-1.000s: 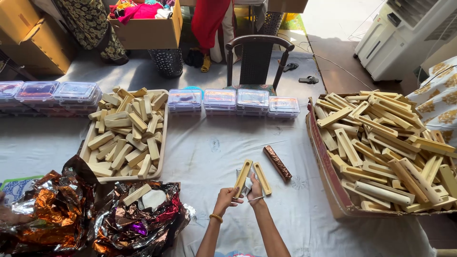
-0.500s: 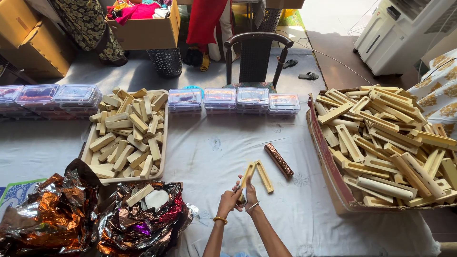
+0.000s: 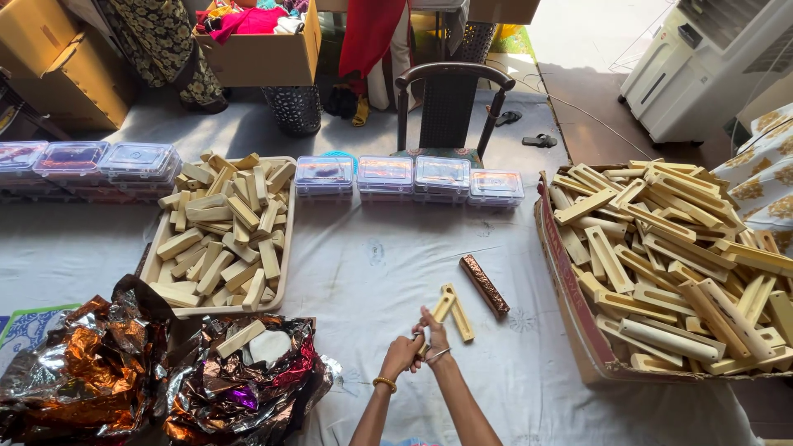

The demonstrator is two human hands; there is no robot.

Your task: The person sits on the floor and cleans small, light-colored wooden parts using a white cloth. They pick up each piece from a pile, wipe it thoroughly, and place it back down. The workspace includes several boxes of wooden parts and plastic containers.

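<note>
Left hand (image 3: pixel 402 357) and right hand (image 3: pixel 433 334) pressed together, both clamped on a pale wooden piece (image 3: pixel 442 311) low on the white sheet (image 3: pixel 372 264). Grip looks tight; piece could slip, knocking the foil-wrapped stick (image 3: pixel 484 286) nearby.

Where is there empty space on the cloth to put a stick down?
Bare white cloth lies between the tray of blocks, the clear boxes and the cardboard box of sticks. It is crowded by the foil heap.
</note>
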